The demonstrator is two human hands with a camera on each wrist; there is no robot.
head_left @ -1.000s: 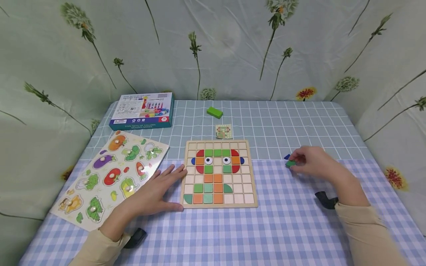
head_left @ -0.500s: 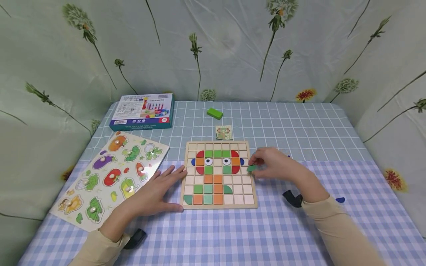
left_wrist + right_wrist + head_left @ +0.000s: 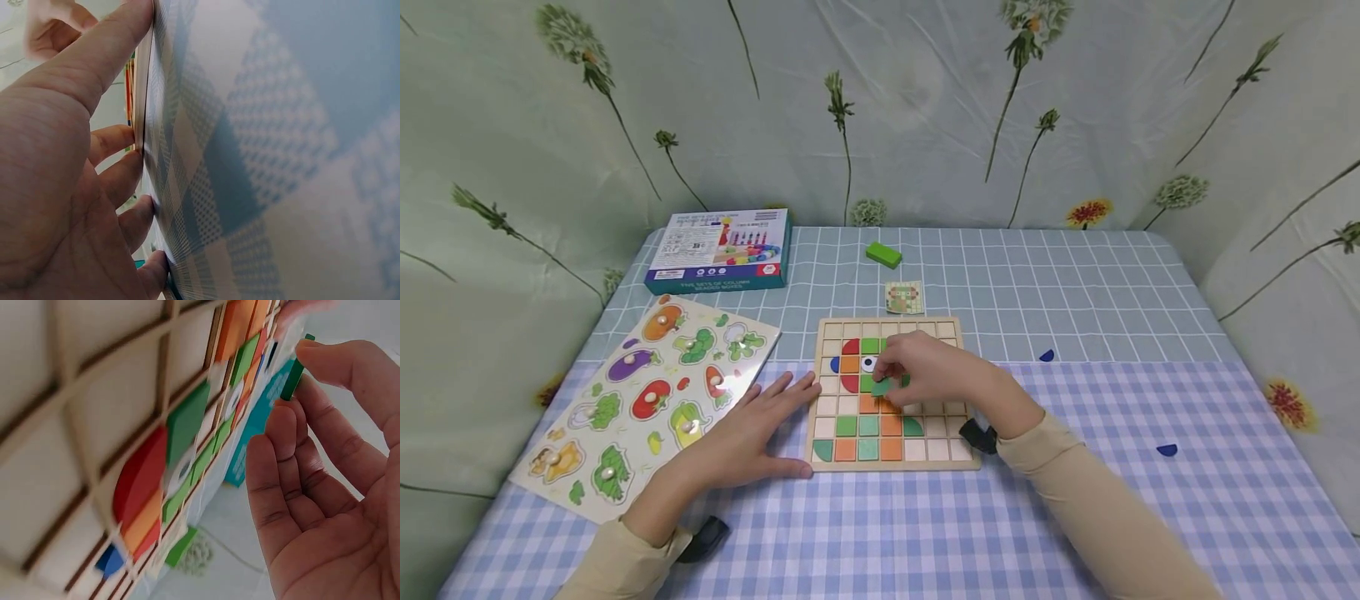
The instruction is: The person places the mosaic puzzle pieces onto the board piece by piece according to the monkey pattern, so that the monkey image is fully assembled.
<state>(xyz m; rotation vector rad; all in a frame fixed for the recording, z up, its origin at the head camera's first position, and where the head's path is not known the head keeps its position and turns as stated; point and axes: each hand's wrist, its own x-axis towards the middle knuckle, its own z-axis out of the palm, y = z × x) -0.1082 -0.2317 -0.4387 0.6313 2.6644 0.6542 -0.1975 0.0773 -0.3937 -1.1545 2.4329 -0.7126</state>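
A square wooden grid board [image 3: 951, 463] lies on the table, with red, orange, green, blue and eye tiles forming a face-like pattern. Over its middle, my right hand [image 3: 934, 371] pinches a green tile [image 3: 297, 375] between thumb and fingers, held above the board and apart from it in the right wrist view. The hand covers part of the pattern's right side in the head view. My left hand [image 3: 752, 437] has its fingers spread, touching the board's left edge with fingertips and thumb; the left wrist view shows these fingers [image 3: 119, 175] against the edge.
A vegetable knob puzzle [image 3: 651, 404] lies at the left, a boxed toy [image 3: 718, 250] behind it. Beyond the board are a small pattern card [image 3: 904, 297] and a green block [image 3: 883, 254]. Two blue half-round tiles, one nearer [image 3: 1167, 450] and one farther [image 3: 1047, 356], lie at the right.
My right hand has carried the green tile leftward from the right of the table to over the board's middle. My left hand has stayed at the board's edge.
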